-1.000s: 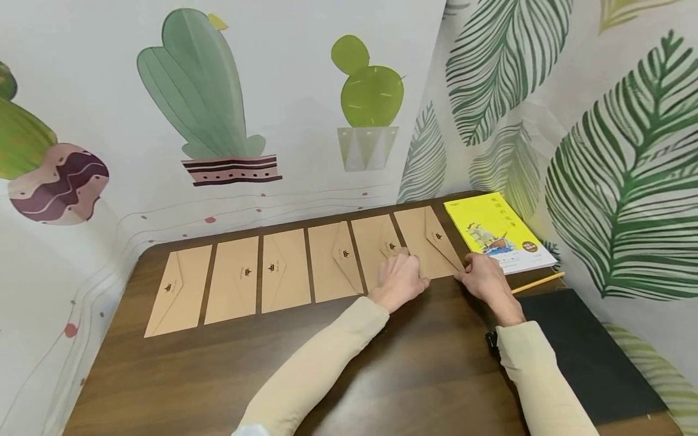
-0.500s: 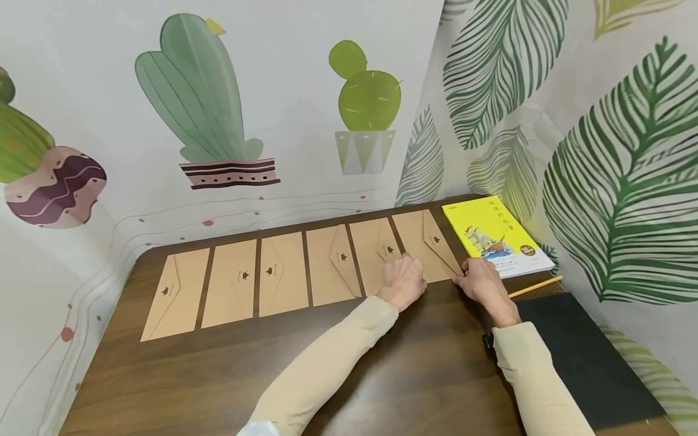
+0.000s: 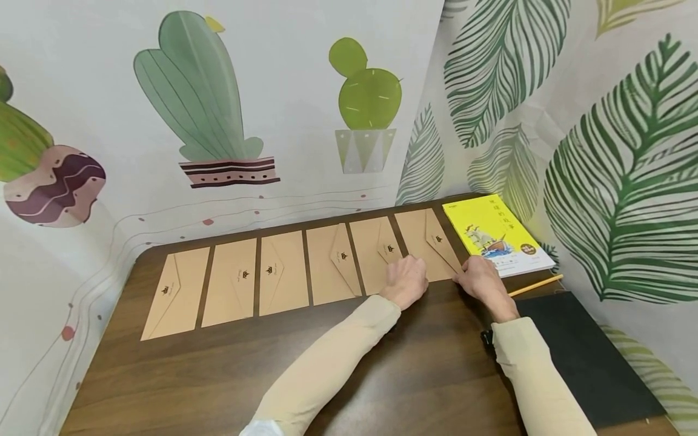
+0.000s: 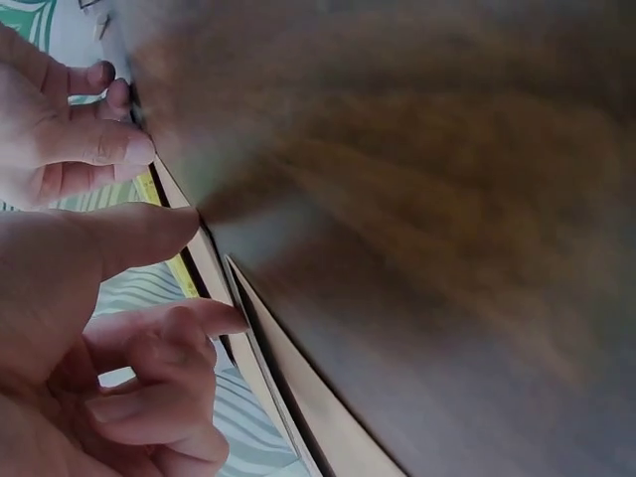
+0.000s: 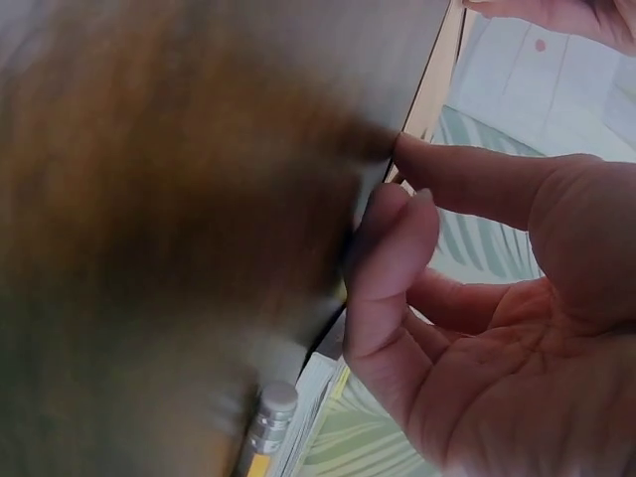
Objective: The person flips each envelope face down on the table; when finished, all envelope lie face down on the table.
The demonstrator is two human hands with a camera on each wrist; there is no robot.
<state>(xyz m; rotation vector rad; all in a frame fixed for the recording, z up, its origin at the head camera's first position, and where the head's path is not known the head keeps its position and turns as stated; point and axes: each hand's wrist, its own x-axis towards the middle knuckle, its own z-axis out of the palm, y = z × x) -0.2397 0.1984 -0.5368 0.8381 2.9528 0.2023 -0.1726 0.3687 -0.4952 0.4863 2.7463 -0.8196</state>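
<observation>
A brown paper envelope (image 3: pixel 417 236) with a small crown print lies flat at the right end of a row. My left hand (image 3: pixel 407 282) holds its lower left corner; the left wrist view shows the thumb (image 4: pixel 159 231) at the near edge and the forefinger (image 4: pixel 214 316) by the side edge. At the lower right corner, my right hand (image 3: pixel 482 281) grips with thumb (image 5: pixel 467 179) and bent forefinger (image 5: pixel 383 268). The neighbouring envelope (image 3: pixel 371 257) lies just left, partly covered by my left hand in the head view.
More brown envelopes (image 3: pixel 283 272) continue the row leftward across the dark wooden table (image 3: pixel 218 375). Right of my right hand are a yellow-covered book (image 3: pixel 482 224), a yellow pencil (image 3: pixel 537 285) and a black sheet (image 3: pixel 586 357). Patterned walls (image 3: pixel 294 79) stand behind.
The end envelope has shifted slightly right, widening the gap to its neighbour. My left hand has moved a little right with it; my right hand stays at the corner.
</observation>
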